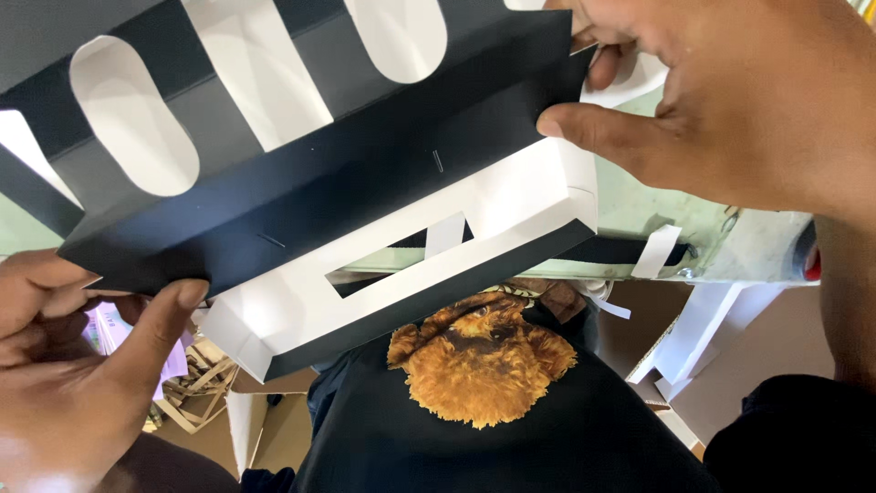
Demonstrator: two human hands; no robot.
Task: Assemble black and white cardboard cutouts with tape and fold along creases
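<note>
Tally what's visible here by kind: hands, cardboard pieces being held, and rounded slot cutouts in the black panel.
Hands: 2, left hand and right hand
Held black-and-white box piece: 1
Rounded slot cutouts in its black panel: 3, partly cropped at the top edge
Rectangular window in its white face: 1
Total: 7

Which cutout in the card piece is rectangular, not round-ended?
The long rectangular window in the white folded section, low and central between both hands. The slots in the black panel above have rounded ends.
</note>
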